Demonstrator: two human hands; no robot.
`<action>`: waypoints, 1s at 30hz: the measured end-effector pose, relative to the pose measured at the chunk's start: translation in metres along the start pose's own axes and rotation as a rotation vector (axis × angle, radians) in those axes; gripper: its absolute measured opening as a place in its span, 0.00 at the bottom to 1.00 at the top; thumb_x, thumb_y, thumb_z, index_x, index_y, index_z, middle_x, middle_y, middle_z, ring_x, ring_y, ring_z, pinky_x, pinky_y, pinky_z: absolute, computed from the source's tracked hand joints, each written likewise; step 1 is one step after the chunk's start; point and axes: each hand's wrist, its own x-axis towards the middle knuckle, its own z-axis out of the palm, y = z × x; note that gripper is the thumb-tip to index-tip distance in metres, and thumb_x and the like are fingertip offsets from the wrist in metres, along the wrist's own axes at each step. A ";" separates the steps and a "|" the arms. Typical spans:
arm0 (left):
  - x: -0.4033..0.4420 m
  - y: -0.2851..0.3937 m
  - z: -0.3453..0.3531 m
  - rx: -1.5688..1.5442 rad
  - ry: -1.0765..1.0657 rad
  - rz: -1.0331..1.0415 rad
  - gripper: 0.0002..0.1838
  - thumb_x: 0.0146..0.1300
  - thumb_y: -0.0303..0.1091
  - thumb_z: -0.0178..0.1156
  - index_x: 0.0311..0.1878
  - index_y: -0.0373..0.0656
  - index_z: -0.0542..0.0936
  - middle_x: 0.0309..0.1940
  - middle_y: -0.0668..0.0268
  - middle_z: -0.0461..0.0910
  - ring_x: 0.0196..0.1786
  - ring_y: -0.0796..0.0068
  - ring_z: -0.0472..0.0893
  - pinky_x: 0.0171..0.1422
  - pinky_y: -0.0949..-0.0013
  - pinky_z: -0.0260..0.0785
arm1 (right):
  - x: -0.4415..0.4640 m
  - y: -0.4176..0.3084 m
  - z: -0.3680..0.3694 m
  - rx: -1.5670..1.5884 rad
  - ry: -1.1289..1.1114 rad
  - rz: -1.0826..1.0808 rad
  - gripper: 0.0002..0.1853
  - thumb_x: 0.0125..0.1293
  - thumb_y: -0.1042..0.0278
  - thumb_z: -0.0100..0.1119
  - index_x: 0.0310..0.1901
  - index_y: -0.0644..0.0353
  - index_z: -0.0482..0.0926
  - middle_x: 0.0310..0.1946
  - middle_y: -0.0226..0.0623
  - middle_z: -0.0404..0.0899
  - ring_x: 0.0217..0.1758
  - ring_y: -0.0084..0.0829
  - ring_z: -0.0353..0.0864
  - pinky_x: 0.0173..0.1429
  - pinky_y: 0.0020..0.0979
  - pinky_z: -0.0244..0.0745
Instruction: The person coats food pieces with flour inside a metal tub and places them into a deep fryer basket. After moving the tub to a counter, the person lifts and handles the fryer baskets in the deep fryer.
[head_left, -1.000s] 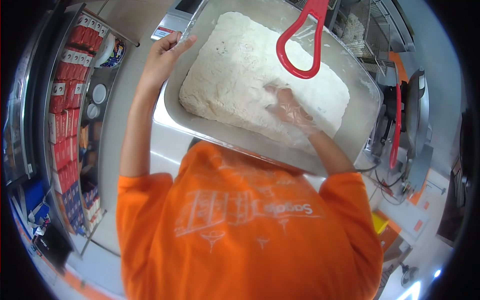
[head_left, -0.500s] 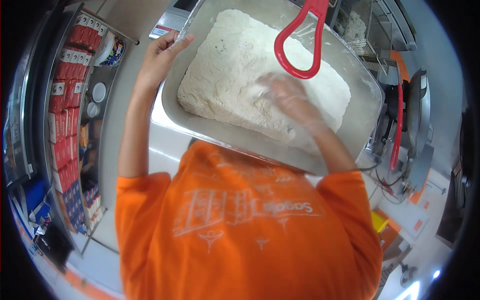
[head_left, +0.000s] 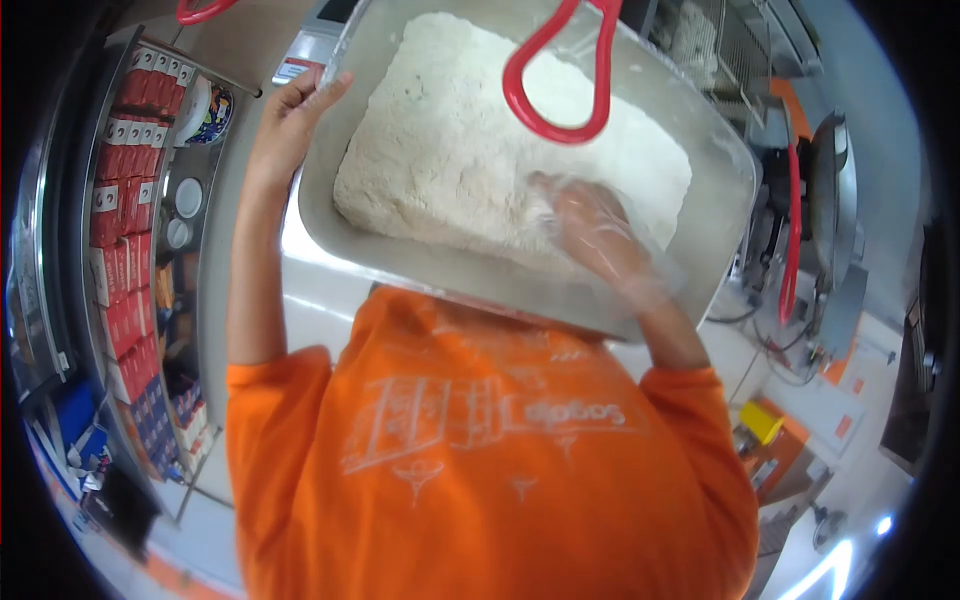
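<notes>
A deep metal tub (head_left: 330, 222) filled with white, flour-like powder (head_left: 440, 150) sits in front of my body. My left hand (head_left: 295, 112) grips the tub's rim at its upper left corner. Inside the tub, my right hand (head_left: 592, 225), in a clear plastic glove, presses into the powder right of the middle. Its fingertips are blurred and partly covered by powder, so whether they close on any is unclear. The powder has a lumpy, broken edge on the near side.
A red looped handle (head_left: 558, 132) hangs over the tub's far side. Shelves with red boxes (head_left: 122, 265) stand at left. Wire baskets (head_left: 745, 60) and another red handle (head_left: 793, 235) are at right. A scale-like device (head_left: 298, 62) lies beyond my left hand.
My right hand has shifted slightly right and down through the powder. The whole view has swung a little, moving the tub and red handle left. My left hand keeps its hold on the rim.
</notes>
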 end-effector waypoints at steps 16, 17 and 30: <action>-0.007 0.011 0.005 -0.015 -0.016 -0.030 0.11 0.61 0.41 0.64 0.37 0.42 0.81 0.31 0.76 0.78 0.34 0.88 0.72 0.41 0.81 0.62 | -0.021 0.021 -0.030 -0.164 0.106 0.252 0.27 0.60 0.78 0.49 0.64 0.58 0.65 0.31 0.51 0.80 0.35 0.49 0.81 0.42 0.43 0.76; -0.004 0.007 0.002 0.069 0.014 -0.002 0.12 0.61 0.41 0.64 0.36 0.41 0.81 0.31 0.76 0.76 0.35 0.87 0.71 0.41 0.81 0.61 | -0.028 0.015 -0.040 -0.114 -0.014 0.298 0.21 0.64 0.76 0.47 0.59 0.63 0.68 0.33 0.52 0.78 0.38 0.49 0.80 0.44 0.44 0.74; -0.004 0.002 -0.005 0.220 0.103 0.014 0.17 0.59 0.42 0.66 0.42 0.38 0.79 0.34 0.67 0.78 0.37 0.78 0.74 0.45 0.73 0.64 | -0.119 0.041 -0.241 0.275 0.949 0.028 0.07 0.60 0.68 0.58 0.34 0.63 0.79 0.31 0.35 0.81 0.32 0.29 0.79 0.38 0.30 0.73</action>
